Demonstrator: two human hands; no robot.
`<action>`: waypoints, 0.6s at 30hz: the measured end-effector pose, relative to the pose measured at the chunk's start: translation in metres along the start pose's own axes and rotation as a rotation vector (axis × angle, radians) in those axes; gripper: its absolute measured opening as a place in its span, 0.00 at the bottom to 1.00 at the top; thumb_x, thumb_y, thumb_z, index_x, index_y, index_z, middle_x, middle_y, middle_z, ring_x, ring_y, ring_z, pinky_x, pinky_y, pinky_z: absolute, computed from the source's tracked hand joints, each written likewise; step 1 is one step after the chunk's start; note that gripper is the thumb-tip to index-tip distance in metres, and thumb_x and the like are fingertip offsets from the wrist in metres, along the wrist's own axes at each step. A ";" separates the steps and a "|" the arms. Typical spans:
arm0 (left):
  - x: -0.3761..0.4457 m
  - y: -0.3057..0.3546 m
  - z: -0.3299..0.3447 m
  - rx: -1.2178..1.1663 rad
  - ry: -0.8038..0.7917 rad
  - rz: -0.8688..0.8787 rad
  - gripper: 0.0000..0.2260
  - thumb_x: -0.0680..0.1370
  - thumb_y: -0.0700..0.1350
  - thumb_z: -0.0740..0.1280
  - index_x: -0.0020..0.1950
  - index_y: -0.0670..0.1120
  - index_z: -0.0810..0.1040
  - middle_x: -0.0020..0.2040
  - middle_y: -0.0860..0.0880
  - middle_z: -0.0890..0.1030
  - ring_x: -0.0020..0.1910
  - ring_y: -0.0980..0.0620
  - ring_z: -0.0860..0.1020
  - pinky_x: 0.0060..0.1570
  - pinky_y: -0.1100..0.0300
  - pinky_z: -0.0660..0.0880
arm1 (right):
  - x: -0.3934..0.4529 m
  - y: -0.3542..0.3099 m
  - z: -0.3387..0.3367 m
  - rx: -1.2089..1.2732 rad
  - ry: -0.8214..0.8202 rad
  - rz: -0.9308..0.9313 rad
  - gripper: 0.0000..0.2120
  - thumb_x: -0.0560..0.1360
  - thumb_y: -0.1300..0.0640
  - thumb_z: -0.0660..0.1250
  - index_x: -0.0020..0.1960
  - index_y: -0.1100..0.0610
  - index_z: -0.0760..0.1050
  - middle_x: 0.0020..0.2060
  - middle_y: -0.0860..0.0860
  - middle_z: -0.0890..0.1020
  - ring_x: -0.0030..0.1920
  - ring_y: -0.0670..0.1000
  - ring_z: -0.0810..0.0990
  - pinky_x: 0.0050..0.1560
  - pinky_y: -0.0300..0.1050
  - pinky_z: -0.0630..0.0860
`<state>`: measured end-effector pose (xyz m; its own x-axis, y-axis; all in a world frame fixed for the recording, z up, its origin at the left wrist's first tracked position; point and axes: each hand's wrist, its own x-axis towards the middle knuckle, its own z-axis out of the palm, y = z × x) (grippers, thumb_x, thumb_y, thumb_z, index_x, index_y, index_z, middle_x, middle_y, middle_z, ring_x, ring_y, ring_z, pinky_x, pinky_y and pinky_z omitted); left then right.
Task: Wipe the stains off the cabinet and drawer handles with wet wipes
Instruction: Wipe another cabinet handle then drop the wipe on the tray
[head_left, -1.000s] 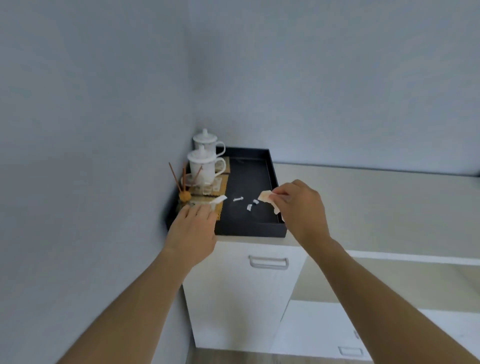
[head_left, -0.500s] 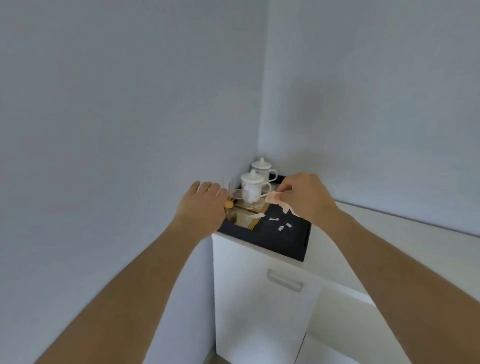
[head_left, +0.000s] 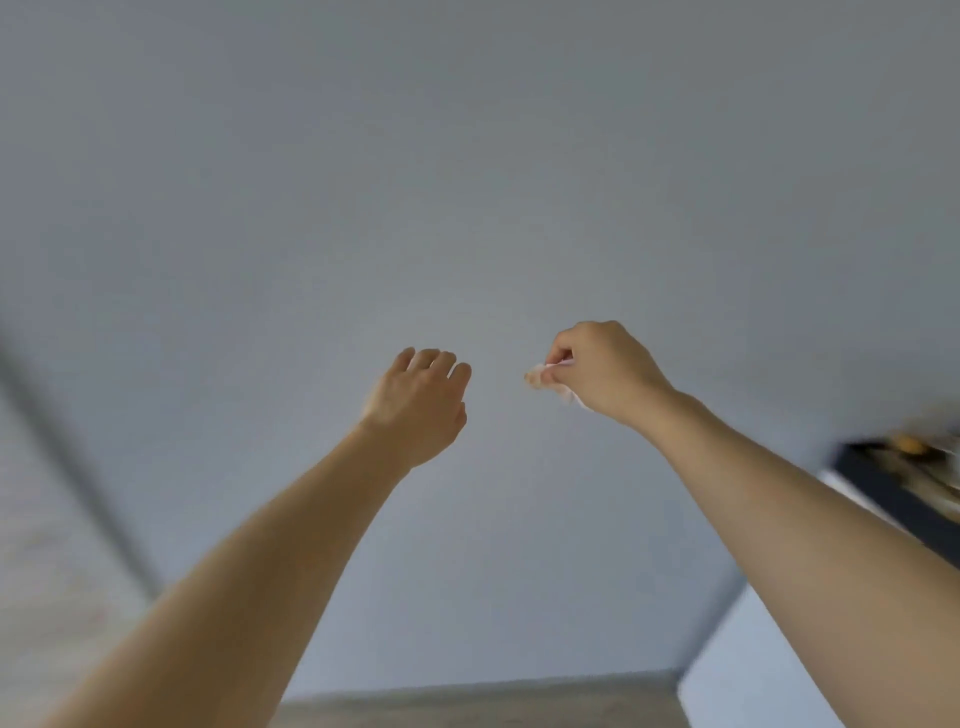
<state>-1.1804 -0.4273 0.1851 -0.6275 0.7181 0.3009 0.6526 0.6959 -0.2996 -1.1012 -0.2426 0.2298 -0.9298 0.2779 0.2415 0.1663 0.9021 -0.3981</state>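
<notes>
One wet wipe (head_left: 540, 375) is pinched in our right hand (head_left: 605, 371), the grip curled around it; the wipe protrudes leftward from the fingertips. Our left hand (head_left: 415, 402) hangs beside it, fingers relaxed, holding nothing. Both are raised before a grey wall (head_left: 467, 182). A blurred black tray (head_left: 893, 483) sits at far right.

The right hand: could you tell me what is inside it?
The right hand pinches a small crumpled wipe, pale with an orange-tinted tip poking out by the thumb and a white edge below the palm. The rest is covered by the curled fingers.
</notes>
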 end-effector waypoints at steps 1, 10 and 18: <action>-0.032 -0.034 0.000 0.028 -0.020 -0.062 0.20 0.83 0.50 0.53 0.73 0.46 0.62 0.72 0.48 0.65 0.71 0.49 0.62 0.70 0.56 0.54 | 0.004 -0.041 0.015 0.012 -0.024 -0.071 0.10 0.71 0.47 0.72 0.39 0.54 0.78 0.36 0.49 0.80 0.38 0.50 0.79 0.32 0.39 0.68; -0.412 -0.325 -0.041 0.275 -0.208 -0.641 0.18 0.82 0.52 0.54 0.70 0.47 0.66 0.69 0.49 0.69 0.69 0.49 0.65 0.68 0.57 0.58 | -0.070 -0.466 0.200 0.162 -0.251 -0.651 0.07 0.73 0.50 0.70 0.42 0.53 0.80 0.40 0.51 0.82 0.43 0.52 0.79 0.39 0.41 0.70; -0.701 -0.482 -0.091 0.335 -0.341 -1.051 0.18 0.82 0.54 0.55 0.68 0.46 0.68 0.67 0.47 0.71 0.67 0.47 0.67 0.68 0.56 0.60 | -0.196 -0.788 0.296 0.287 -0.366 -1.003 0.06 0.74 0.53 0.69 0.44 0.55 0.81 0.41 0.52 0.83 0.44 0.52 0.79 0.43 0.43 0.73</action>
<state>-1.0165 -1.2674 0.2006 -0.9097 -0.2878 0.2995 -0.3736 0.8821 -0.2871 -1.1470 -1.1061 0.2342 -0.6485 -0.6942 0.3123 -0.7560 0.5398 -0.3702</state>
